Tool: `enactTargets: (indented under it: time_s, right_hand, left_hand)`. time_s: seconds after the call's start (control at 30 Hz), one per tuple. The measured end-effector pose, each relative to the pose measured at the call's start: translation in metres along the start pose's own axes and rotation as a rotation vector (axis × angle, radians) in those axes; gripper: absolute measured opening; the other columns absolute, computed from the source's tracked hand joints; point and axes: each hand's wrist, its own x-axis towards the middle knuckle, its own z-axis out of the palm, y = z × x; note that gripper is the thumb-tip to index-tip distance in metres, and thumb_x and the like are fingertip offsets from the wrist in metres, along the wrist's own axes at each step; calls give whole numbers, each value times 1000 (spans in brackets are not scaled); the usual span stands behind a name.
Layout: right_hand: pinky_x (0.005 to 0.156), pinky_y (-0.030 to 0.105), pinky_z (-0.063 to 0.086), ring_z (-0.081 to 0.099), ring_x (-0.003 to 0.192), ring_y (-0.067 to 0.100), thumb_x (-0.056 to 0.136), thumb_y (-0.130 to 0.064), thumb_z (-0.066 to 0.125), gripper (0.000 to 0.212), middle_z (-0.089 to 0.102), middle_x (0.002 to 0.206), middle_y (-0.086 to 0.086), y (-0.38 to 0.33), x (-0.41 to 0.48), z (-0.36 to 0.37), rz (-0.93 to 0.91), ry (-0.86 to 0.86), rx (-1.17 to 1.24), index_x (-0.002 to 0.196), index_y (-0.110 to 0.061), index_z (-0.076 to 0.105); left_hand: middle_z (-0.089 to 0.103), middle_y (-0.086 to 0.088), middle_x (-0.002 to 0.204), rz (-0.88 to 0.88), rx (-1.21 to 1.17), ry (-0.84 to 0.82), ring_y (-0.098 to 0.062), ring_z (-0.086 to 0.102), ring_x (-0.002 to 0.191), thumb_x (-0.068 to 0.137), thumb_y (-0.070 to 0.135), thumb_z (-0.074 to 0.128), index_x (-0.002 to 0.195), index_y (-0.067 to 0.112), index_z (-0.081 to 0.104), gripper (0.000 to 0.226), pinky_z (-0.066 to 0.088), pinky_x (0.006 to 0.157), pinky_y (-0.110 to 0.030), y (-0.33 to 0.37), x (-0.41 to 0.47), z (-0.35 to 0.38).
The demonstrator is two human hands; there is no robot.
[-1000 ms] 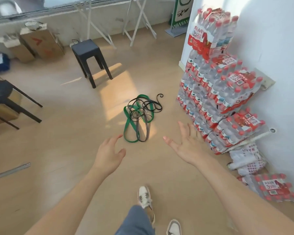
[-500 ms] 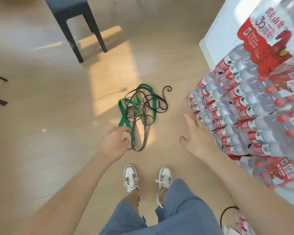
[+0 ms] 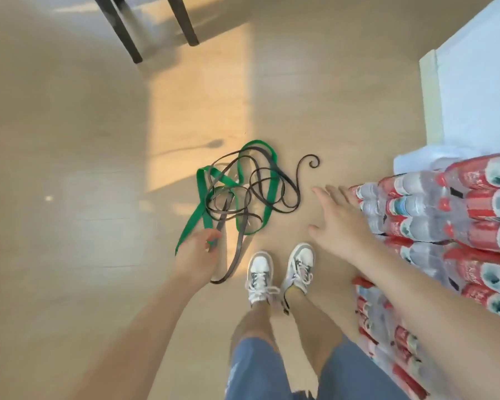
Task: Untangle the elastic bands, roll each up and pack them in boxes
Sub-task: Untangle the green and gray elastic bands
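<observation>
L hand (image 3: pixel 198 251): low over the floor (image 3: pixel 70 226), at the near end of the tangle. Fingers (image 3: pixel 214 235) curled round the near loop of the green band (image 3: pixel 201 189), grasping it.
R hand (image 3: pixel 337 223): released, palm down, fingers (image 3: pixel 326 194) straight & spread, holding nothing. Hovers just beside the bottle packs (image 3: pixel 445 220), apart from the tangle.
Green band: widest strip. Runs from my L hand out to the far edge of the tangle, w/ a 2nd length down the R side of the pile.
Gray band (image 3: pixel 238 246): long narrow loop. Near end lies on the floor between my L hand & my shoes (image 3: pixel 260 272). One strand runs up to my L fingers; cannot tell if it is gripped too.
Black band (image 3: pixel 297 183): thinnest. Several loops lie over green & gray. Free end curls into a spiral on the floor, R of the pile, near my R fingertips.
Tangle: all 3 bands interlaced, on the floor ahead of my feet, partly in a sunlit patch.
Stool (image 3: pixel 185 21): dark legs only, far side, well apart from the bands.
</observation>
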Motion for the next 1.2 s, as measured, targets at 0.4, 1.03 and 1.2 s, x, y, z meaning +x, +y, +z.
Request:
enactTargets:
  time_s: [0.4,1.03,1.2]
  right_hand:
    - [112,60,17,-9,148,30,60,-79,66,132,-18,160,8,54,291,134,115,-201,-43,142,-41,-29]
    - [91,41,52,54,114,19,87,-19,63,81,46,141,0,32,313,261,456,-410,1248,150,-41,18]
    - [116,31,16,10,144,2,69,-16,83,127,7,154,-24,-1,214,115,18,-217,975,144,-53,-12]
  left_hand:
    - [10,-6,156,-101,273,-25,-35,9,142,75,46,72,149,32,8,99,18,114,-45,-33,282,156]
    - [65,1,90,-285,-444,224,-22,61,83,68,-8,52,97,35,60,52,54,75,-35,-33,332,166]
    - [67,-3,74,-18,-675,109,-12,59,52,65,-18,41,87,27,66,56,44,47,-17,56,197,51]
